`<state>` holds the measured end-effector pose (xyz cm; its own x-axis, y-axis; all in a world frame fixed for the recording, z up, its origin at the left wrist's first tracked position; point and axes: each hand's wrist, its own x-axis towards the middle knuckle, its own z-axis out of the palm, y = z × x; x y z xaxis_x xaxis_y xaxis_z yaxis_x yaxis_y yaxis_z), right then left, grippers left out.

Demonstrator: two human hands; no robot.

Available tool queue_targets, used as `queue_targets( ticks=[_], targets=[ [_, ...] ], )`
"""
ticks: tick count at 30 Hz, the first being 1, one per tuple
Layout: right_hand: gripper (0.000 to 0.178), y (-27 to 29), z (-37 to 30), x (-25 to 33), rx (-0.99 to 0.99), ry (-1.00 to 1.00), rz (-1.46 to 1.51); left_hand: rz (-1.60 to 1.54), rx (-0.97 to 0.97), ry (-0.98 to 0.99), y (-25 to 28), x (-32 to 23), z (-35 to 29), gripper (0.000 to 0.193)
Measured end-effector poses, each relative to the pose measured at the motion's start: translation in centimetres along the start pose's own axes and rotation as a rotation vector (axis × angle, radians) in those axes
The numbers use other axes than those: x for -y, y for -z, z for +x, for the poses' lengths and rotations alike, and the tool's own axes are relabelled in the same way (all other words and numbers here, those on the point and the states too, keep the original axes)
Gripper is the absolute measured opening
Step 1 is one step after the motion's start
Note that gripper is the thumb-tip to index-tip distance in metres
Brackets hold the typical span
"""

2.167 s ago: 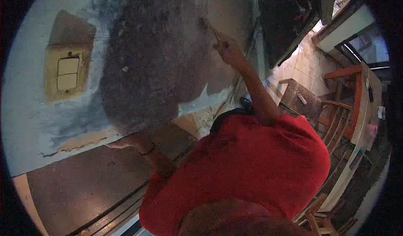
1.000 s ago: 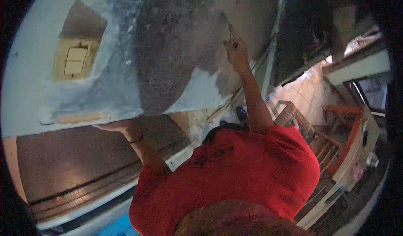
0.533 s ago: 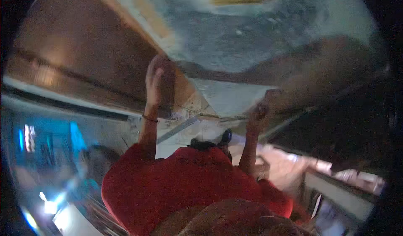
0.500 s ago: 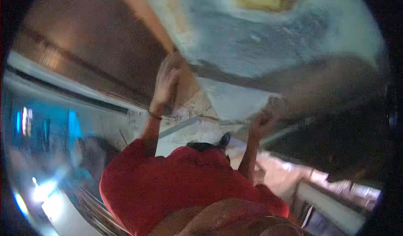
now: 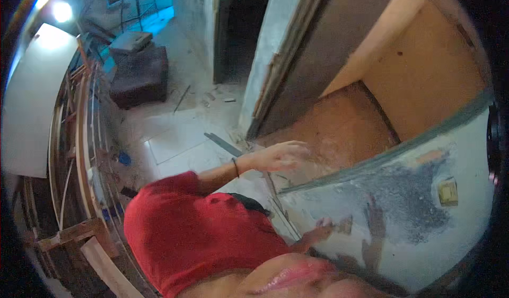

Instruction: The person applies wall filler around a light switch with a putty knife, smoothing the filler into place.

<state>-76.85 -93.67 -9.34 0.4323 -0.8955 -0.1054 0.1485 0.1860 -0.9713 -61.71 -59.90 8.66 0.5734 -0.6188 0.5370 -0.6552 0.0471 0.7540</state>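
I had the right hand [image 5: 317, 233] clamped on a small, flat, brownish tool [image 5: 344, 225], right of lower centre (wall contact I couldn't tell). The left hand [image 5: 281, 156] hung mid-frame, fingers loosely apart. Farther right lay a rough, dark-grey patch [image 5: 408, 197] on the pale painted wall [image 5: 424, 261]; a firm, flat hold seemed wisest.

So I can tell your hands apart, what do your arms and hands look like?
The left hand is ungloved, with a thin dark wristband and a short red sleeve. The right hand also looks ungloved; any sleeve there is unclear.
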Motion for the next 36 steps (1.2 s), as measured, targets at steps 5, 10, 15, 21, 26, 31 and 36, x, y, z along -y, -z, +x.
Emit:
queue_targets(
  ticks=[5,10,15,21,26,31,36],
  targets=[
    [0.053,-11.5,-13.0,2.6,0.654,-0.212,-0.163,-0.142,-0.314,0.411,3.8,-3.4,-13.7,0.04],
    [0.021,-18.7,-21.3,6.0,0.804,-0.337,-0.244,-0.126,-0.584,0.652,5.2,-6.3,-21.2,0.038],
    [0.029,-18.7,-23.3,7.3,0.938,-0.29,-0.361,-0.204,-0.551,0.667,4.4,-6.0,-22.1,0.035],
    [0.025,-14.2,-19.0,2.0,0.954,0.181,-0.359,-0.256,-0.35,0.675,2.3,-4.2,-19.5,0.036],
    [0.022,-10.0,-16.8,6.3,0.688,0.237,-0.586,-0.251,0.081,0.666,-3.7,-0.4,-12.9,0.037],
    [0.023,-9.0,-15.2,8.2,0.479,0.119,-0.578,-0.214,0.256,0.545,-6.9,2.2,-5.8,0.032],
    [0.041,-5.8,-6.2,9.9,0.372,0.316,-0.467,-0.286,0.307,0.476,-14.1,5.1,2.3,0.03]
  ],
)
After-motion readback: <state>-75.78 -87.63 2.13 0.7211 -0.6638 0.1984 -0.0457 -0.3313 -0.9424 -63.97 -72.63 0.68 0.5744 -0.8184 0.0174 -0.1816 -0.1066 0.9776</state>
